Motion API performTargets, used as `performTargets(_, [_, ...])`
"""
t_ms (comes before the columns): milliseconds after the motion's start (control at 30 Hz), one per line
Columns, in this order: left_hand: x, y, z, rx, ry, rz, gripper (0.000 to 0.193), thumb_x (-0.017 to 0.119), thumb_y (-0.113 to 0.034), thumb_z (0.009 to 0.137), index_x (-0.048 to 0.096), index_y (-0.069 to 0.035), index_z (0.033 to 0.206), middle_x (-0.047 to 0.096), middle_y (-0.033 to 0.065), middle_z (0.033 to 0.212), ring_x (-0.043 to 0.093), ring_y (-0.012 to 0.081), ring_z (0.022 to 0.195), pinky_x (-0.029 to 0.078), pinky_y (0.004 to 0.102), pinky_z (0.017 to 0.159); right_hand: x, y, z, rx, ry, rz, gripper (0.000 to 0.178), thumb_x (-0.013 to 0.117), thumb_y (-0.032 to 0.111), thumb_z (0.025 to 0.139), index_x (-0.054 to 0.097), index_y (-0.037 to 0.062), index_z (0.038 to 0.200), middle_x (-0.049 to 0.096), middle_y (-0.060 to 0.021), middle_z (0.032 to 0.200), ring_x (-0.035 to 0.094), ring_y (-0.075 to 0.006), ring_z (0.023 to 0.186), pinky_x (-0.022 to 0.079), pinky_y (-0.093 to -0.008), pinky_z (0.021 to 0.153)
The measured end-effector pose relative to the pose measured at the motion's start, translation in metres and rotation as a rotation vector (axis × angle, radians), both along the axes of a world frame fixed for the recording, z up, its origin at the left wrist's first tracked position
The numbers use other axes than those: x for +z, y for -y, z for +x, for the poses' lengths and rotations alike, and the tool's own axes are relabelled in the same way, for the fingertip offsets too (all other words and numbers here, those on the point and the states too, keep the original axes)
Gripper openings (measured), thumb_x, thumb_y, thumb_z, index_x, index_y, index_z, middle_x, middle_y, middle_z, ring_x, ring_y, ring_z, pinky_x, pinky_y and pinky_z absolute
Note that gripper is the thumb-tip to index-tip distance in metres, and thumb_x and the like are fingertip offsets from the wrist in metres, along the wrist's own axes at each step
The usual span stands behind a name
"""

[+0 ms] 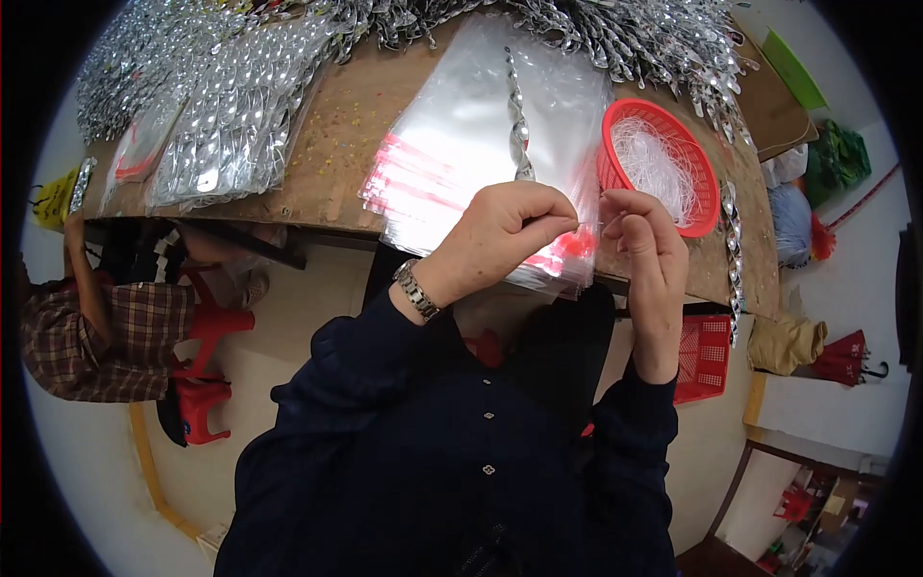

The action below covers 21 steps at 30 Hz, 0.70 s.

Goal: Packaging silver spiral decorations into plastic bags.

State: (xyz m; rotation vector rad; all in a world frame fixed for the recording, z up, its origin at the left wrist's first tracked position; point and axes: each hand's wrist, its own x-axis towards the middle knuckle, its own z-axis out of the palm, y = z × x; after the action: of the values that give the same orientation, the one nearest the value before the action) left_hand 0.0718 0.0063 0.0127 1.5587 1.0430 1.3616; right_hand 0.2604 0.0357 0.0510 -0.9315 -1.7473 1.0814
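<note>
My left hand (505,229), with a metal watch on its wrist, is pinched at thumb and forefinger above a stack of clear plastic bags (452,115) with red-printed edges. Whatever sits in the pinch is too fine to make out. My right hand (652,245) is raised just to its right, thumb and fingers drawn together; what they hold is also unclear. A twisted silver strip (517,115) lies on the bags, its near end hidden behind my left hand. Right beside my right hand stands a red basket (707,163) filled with thin white strings (654,163).
Heaps of silver twisted strips (615,43) cover the table's far side. Bagged strips (240,125) lie at left. Another silver strip (734,250) hangs over the right edge. A co-worker in a plaid shirt (144,327) sits at left near red stools (207,404). A red crate (704,358) stands below.
</note>
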Motion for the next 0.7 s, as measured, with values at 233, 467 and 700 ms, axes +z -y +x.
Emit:
performTargets(233, [0.002, 0.002, 0.0, 0.05, -0.172, 0.151, 0.008, 0.062, -0.006, 0.088, 0.067, 0.0, 0.091, 0.065, 0.0073, 0.081, 0.06, 0.0149, 0.073, 0.046, 0.0272, 0.067, 0.014, 0.009, -0.012, -0.033, 0.396, 0.31, 0.011, 0.065, 0.005, 0.085, 0.063, 0.0004, 0.095, 0.061, -0.0115, 0.083, 0.058, -0.0235, 0.068, 0.046, -0.0324, 0.062])
performTargets(467, [0.003, 0.001, -0.003, 0.122, -0.293, 0.248, 0.007, 0.063, -0.006, 0.086, 0.067, -0.002, 0.089, 0.064, 0.0069, 0.08, 0.059, 0.0189, 0.075, 0.046, 0.0295, 0.068, 0.013, 0.01, -0.012, -0.023, 0.404, 0.378, 0.007, 0.065, 0.003, 0.083, 0.061, -0.0002, 0.088, 0.06, -0.0123, 0.078, 0.058, -0.0243, 0.066, 0.046, -0.0323, 0.061])
performTargets(700, [-0.002, -0.013, -0.01, 0.119, -0.269, 0.393, 0.007, 0.067, -0.01, 0.081, 0.066, -0.004, 0.083, 0.063, 0.0085, 0.077, 0.058, 0.0257, 0.072, 0.046, 0.0354, 0.068, 0.005, 0.005, -0.001, 0.005, 0.032, -0.161, 0.005, 0.058, 0.005, 0.091, 0.061, 0.0013, 0.089, 0.063, -0.0018, 0.084, 0.052, -0.0067, 0.072, 0.043, -0.0209, 0.068])
